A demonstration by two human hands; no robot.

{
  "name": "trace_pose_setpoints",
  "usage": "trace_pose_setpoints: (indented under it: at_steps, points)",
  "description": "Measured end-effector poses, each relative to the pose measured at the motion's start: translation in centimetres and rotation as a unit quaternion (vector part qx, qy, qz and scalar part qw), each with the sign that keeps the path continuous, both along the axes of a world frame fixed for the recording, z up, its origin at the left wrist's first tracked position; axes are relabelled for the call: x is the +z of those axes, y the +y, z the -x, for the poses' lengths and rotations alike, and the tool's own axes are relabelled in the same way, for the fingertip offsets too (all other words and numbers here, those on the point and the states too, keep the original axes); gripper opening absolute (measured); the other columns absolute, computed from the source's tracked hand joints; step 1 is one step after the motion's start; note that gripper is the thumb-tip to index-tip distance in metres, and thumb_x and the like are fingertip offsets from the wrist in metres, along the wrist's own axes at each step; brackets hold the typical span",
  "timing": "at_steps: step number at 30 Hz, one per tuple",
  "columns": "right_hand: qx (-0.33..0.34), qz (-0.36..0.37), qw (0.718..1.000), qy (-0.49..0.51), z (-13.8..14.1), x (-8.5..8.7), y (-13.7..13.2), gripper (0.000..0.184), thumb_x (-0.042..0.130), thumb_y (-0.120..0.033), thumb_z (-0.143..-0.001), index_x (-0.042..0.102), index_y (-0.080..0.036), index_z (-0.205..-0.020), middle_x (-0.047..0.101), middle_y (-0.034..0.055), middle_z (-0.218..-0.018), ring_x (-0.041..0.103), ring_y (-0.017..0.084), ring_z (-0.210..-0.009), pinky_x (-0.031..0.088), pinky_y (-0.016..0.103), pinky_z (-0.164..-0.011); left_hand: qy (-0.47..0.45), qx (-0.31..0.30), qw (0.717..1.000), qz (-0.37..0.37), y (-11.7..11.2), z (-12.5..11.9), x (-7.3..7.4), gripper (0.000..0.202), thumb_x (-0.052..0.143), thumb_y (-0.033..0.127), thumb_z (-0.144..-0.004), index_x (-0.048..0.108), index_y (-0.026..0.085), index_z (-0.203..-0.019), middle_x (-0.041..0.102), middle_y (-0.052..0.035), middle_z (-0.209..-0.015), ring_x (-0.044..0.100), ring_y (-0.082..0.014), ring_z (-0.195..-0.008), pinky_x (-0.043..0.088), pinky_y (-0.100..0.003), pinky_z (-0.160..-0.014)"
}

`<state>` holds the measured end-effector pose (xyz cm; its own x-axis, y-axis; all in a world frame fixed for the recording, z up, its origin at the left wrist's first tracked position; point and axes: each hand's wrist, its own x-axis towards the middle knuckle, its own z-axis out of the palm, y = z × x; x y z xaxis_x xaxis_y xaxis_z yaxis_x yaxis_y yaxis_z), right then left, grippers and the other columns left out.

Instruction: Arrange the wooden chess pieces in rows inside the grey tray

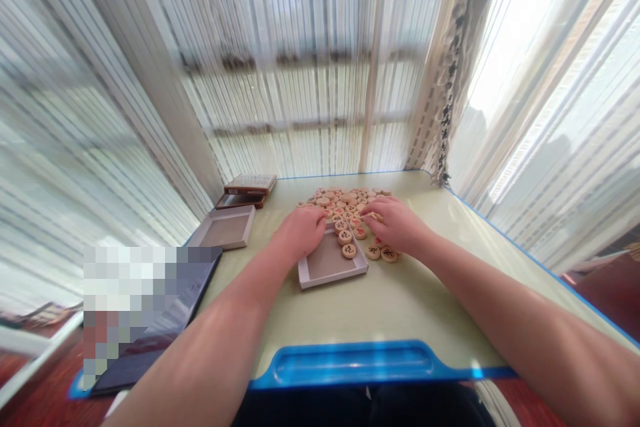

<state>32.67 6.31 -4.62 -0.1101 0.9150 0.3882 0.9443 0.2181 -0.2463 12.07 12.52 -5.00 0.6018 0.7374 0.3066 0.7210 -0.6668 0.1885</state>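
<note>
Blue plastic edging (354,361) trims the near side of the pale green counter (400,320). Beyond it sits a shallow grey box (333,277), a short row of round wooden pieces (345,237) inside, along its right wall. The left hand (306,230) curls over the box's left side; the right hand (393,219) bends over pieces just beside it. Both fingertips are poorly seen, so I cannot tell whether either grips anything. Farther back spreads a heap of pieces (345,197), before striped curtains (300,93).
</note>
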Motion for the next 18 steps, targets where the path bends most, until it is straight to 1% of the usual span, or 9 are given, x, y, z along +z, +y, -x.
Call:
trace_pose_setpoints:
  at_steps: [4,7,9,12,15,18]
  points:
    - [-0.004,0.012,1.0,-0.006,-0.25,-0.23,0.18,0.024,0.046,-0.023,-0.081,0.067,-0.019,-0.092,0.065,0.005,-0.1,0.054,0.02,-0.099,0.037,0.033,-0.093,0.01,0.032,0.999,0.001,0.3,0.17,-0.09,0.034,0.036,0.023,-0.083,0.064,0.022,-0.102,0.064,-0.0027,-0.109,0.056,-0.0177,-0.101,0.041,-0.028,-0.091]
    - [-0.004,0.017,1.0,-0.01,-0.28,-0.24,0.2,0.025,0.046,-0.023,-0.08,0.067,-0.02,-0.093,0.065,0.0053,-0.101,0.054,0.02,-0.1,0.036,0.034,-0.095,0.008,0.049,0.999,-0.003,0.47,0.22,-0.01,0.035,0.035,0.023,-0.083,0.063,0.021,-0.102,0.063,-0.003,-0.111,0.053,-0.0181,-0.105,0.039,-0.029,-0.094]
    - [-0.004,0.022,1.0,-0.008,-0.25,-0.21,0.17,0.028,0.046,-0.023,-0.081,0.066,-0.021,-0.1,0.064,0.0058,-0.105,0.052,0.02,-0.103,0.035,0.035,-0.097,0.001,0.059,0.998,0.009,0.53,0.2,0.04,0.036,0.032,0.024,-0.084,0.063,0.021,-0.103,0.062,-0.0035,-0.112,0.053,-0.0181,-0.105,0.038,-0.029,-0.094]
    - [0.002,0.028,1.0,0.002,-0.19,-0.27,0.12,0.034,0.045,-0.027,-0.083,0.059,-0.024,-0.114,0.06,0.0059,-0.114,0.049,0.02,-0.109,0.034,0.036,-0.098,0.0,0.058,0.998,0.035,0.57,0.14,0.01,0.038,0.028,0.024,-0.085,0.063,0.02,-0.101,0.063,-0.004,-0.111,0.054,-0.0181,-0.104,0.04,-0.03,-0.092]
    - [0.036,0.035,0.999,-0.004,-0.03,-0.42,0.03,0.037,0.04,-0.033,-0.087,0.055,-0.025,-0.12,0.056,0.0046,-0.121,0.044,0.021,-0.115,0.03,0.038,-0.101,0.013,0.042,0.998,0.047,0.61,0.1,-0.15,0.038,0.027,0.024,-0.086,0.063,0.021,-0.097,0.064,-0.004,-0.107,0.057,-0.0186,-0.1,0.042,-0.03,-0.088]
    - [0.082,0.061,0.995,-0.006,0.41,-0.52,-0.16,0.041,0.035,-0.042,-0.089,0.049,-0.029,-0.125,0.051,0.0014,-0.129,0.033,0.023,-0.125,0.022,0.043,-0.105,0.006,0.031,0.999,0.039,0.64,0.11,-0.3,0.037,0.028,0.022,-0.085,0.062,0.021,-0.101,0.064,-0.0031,-0.108,0.057,-0.018,-0.099,0.042,-0.029,-0.088]
